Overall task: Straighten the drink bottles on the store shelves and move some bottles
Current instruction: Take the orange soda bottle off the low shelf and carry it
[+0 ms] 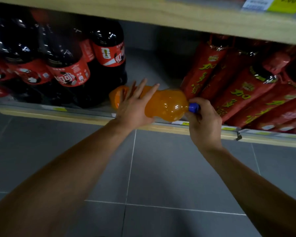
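An orange drink bottle (167, 105) with a blue cap (193, 107) lies on its side at the front of the low shelf (85, 119), cap pointing right. My left hand (135, 106) rests flat on the bottle's lower body with its fingers spread and straight. My right hand (203, 120) grips the blue cap and the neck. The bottle sits in the gap between dark cola bottles (70, 65) on the left and red-labelled bottles (243, 93) on the right.
A wooden shelf board (178, 19) runs overhead with a yellow price tag (285, 4) at the top right. Small yellow tags line the low shelf's front rail. Grey floor tiles (161, 168) lie below my arms.
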A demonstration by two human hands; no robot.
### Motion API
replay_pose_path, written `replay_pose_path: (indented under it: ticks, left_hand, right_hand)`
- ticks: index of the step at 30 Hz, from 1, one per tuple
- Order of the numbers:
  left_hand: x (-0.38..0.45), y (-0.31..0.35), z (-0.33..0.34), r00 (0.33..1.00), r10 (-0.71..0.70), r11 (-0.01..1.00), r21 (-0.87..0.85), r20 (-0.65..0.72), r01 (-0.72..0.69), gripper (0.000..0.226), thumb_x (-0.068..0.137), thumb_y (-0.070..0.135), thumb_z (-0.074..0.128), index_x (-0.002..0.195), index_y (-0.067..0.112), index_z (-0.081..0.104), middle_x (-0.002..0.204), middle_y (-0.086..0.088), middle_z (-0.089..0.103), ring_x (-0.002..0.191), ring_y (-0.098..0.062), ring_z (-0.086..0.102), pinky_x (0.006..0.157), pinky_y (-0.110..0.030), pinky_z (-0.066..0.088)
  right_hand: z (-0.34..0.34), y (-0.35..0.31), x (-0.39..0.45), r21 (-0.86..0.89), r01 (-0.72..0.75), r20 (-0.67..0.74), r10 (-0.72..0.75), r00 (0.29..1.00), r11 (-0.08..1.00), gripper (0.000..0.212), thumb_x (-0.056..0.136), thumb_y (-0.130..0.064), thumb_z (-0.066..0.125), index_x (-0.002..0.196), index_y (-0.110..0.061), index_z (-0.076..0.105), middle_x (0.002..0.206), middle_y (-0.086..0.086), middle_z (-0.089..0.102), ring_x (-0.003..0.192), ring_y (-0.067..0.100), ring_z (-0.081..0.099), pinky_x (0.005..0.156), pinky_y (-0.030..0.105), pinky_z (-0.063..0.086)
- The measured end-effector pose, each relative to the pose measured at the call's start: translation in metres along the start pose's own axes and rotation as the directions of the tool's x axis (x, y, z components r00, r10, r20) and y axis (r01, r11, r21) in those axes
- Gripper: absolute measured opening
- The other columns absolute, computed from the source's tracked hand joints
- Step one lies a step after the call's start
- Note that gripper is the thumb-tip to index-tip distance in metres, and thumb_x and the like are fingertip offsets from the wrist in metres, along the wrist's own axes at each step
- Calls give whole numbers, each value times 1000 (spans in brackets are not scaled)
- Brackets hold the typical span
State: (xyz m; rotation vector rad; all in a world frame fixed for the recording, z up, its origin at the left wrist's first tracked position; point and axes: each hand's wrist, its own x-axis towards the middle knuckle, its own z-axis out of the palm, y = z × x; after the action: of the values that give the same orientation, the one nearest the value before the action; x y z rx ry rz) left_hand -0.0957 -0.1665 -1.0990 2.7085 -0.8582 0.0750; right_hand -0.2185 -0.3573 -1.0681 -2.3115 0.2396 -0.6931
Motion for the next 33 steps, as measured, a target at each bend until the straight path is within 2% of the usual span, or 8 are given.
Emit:
replay_pose_path:
  ticks: [8,14,17,21,24,27,31,33]
  left_hand:
    - [25,18,18,982,152,979,121,114,-166,101,58,72,76,141,38,31,143,-9,37,125,-41,40,104,-61,33]
    - [38,20,21,961,212,962,135,176,-237,105,57,72,79,142,32,33,150,-10,32,134,-42,35,112,-65,23]
    - [37,24,22,956,215,957,150,200,-247,108,58,71,80,146,34,29,151,-6,34,132,-39,37,112,-62,25]
    - [33,27,23,975,144,972,160,171,-172,109,59,64,82,148,34,27,151,-5,32,134,-38,35,111,-61,27]
    - [28,34,21,984,134,977,149,116,-151,106,58,54,85,146,32,31,149,-6,36,133,-38,37,110,-59,28]
    - [24,47,13,991,121,989,80,57,-125,104,57,49,86,146,30,35,148,-6,39,132,-37,39,109,-57,31]
    - [20,77,3,993,116,992,49,-13,-115,104,56,52,86,145,31,37,145,-4,42,129,-36,41,105,-53,36]
    - [18,91,1,992,128,991,49,-19,-127,104,56,52,86,145,31,36,144,-5,42,127,-38,42,104,-53,37]
  right_hand:
    - [-5,43,-25,-15,-206,23,207,978,978,29,83,-6,74,110,-10,62,85,1,62,75,18,57,65,2,35]
    - [0,51,-28,-5,-184,-35,184,982,983,28,83,-5,74,107,-6,62,84,-3,60,72,7,53,66,0,36]
    - [-1,57,-31,-28,-158,-4,158,987,987,33,84,-12,75,113,-7,59,95,1,64,84,14,62,74,15,50]
    - [1,60,-26,-75,-112,113,120,986,991,64,77,-33,80,129,-10,51,121,7,58,104,11,54,81,22,42]
    - [5,48,-28,106,-196,94,186,978,975,74,74,-37,78,137,-18,43,129,-4,50,109,2,50,87,27,52]
    - [7,32,-33,465,-291,39,308,950,836,82,82,-17,76,146,-23,26,134,-17,40,118,-5,53,90,24,54]
    - [-1,19,-32,638,-294,-57,425,904,712,91,87,-16,69,154,-13,7,142,-2,36,117,-7,55,95,30,53]
    - [-11,17,-29,622,-298,-92,446,890,724,102,81,-20,76,154,-18,5,144,-1,35,119,-2,54,96,28,52]
